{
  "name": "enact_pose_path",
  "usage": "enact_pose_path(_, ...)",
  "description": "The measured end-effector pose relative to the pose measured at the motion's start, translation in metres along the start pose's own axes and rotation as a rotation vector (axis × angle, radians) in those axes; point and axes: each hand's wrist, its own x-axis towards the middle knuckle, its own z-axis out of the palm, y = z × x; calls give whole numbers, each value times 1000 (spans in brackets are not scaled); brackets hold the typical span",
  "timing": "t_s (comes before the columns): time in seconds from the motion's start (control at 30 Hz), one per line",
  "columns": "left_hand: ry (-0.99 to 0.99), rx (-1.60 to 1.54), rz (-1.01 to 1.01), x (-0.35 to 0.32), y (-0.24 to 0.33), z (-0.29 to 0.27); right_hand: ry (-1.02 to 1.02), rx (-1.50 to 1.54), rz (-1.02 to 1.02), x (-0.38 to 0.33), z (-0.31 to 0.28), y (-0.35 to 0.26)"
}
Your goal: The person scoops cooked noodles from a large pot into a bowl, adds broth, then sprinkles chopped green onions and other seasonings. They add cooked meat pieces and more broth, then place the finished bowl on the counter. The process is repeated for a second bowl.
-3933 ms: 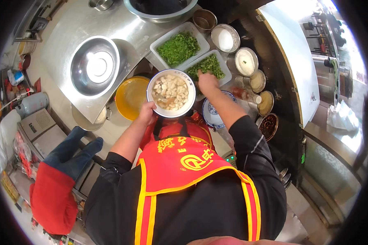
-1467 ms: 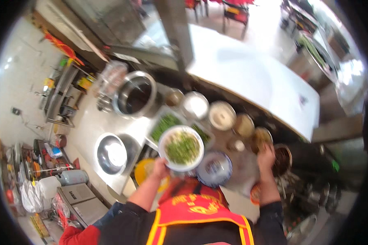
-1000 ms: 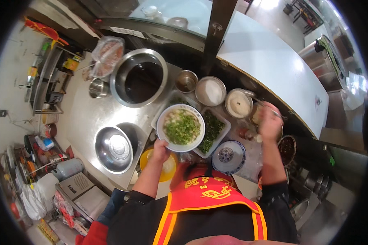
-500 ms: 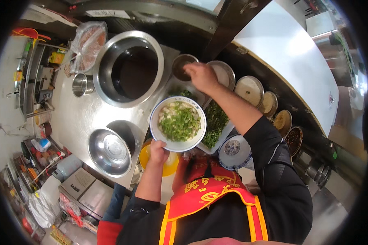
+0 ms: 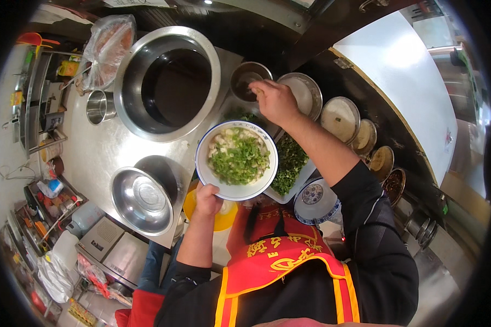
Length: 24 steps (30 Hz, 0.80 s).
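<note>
My left hand (image 5: 208,200) grips the near rim of a white blue-rimmed bowl (image 5: 237,190). Chopped green onions (image 5: 237,158) lie in it over pale pieces. Beyond and to the right, my right hand (image 5: 276,102) is at the edge of a small round metal container (image 5: 250,70), its fingers pinched together at the container's mouth. Whatever the fingertips hold, if anything, is too small to make out. Under my right forearm is a white tray of chopped dark greens (image 5: 290,164), partly hidden by the bowl.
A large metal pot (image 5: 125,92) of dark liquid stands at the far left, with a metal basin (image 5: 147,196) nearer. Several round containers, one a white-filled bowl (image 5: 301,92), curve along the right. An empty patterned bowl (image 5: 315,203) sits by my right sleeve. Behind the pot lies a plastic bag (image 5: 110,46).
My right hand has shifted slightly right and toward me, still at the small container. The bowl in my left hand stays nearly in place. The whole view has tilted a little.
</note>
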Motion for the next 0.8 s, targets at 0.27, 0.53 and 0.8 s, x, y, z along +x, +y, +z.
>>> enact_pose_path(0.27, 27, 56, -3, 0, 1, 3, -53, -54, 108, 6, 3, 2)
enact_pose_path(0.53, 19, 48, 8, -1, 1, 9, -87, 13, 50, 7, 8, 6)
enact_pose_path(0.8, -8, 17, 18, 1, 1, 8, -67, 21, 326, 15, 9, 9)
